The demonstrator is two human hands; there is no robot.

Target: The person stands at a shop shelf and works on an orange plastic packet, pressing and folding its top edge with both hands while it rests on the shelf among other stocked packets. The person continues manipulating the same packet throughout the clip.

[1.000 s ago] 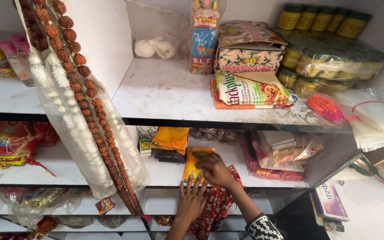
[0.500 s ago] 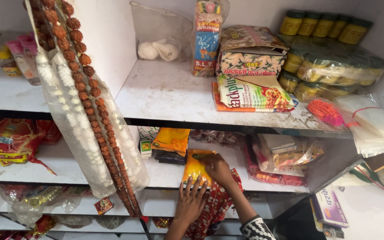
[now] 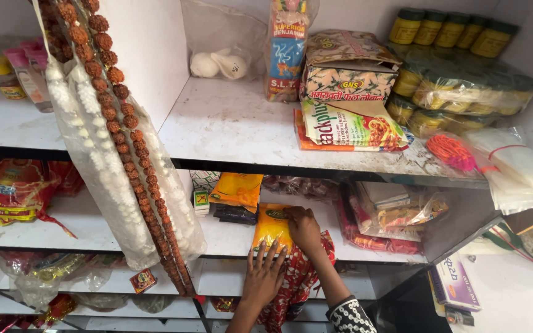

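Lowest in the head view, the left hand (image 3: 265, 275) reaches up from the bottom edge with its fingers spread wide and flat, the fingertips pressing against the lower edge of a yellow packet (image 3: 271, 226). It grips nothing. Just beside it hangs a bundle of red patterned cloth (image 3: 297, 280), draped over the front edge of the middle shelf (image 3: 87, 237) and falling below it.

The right hand (image 3: 304, 230), its wrist in a black-and-white patterned sleeve (image 3: 348, 316), lies curled over the right side of the yellow packet, fingers closed on the packet's upper edge. The packet lies flat on the middle shelf, near the front, with its lower end at the shelf's lip.

Behind it on the same shelf sits another orange-yellow pouch (image 3: 237, 190) on top of a dark packet (image 3: 234, 214), and a small green-and-white box (image 3: 201, 201) stands to their left. To the right lie clear bags of red-wrapped goods (image 3: 390, 216).

On the left, a clear plastic sleeve with a string of brown beads (image 3: 128, 139) and strings of white beads (image 3: 87, 142) hangs slantwise in front of the shelves.

Farther up, the top shelf (image 3: 229, 126) carries a flowered cardboard box (image 3: 347, 68), printed flat packets (image 3: 350, 126), a tall blue-and-red packet (image 3: 286, 49), a clear bag with white pieces (image 3: 217, 63) and rows of yellow jars with green lids (image 3: 445, 28).
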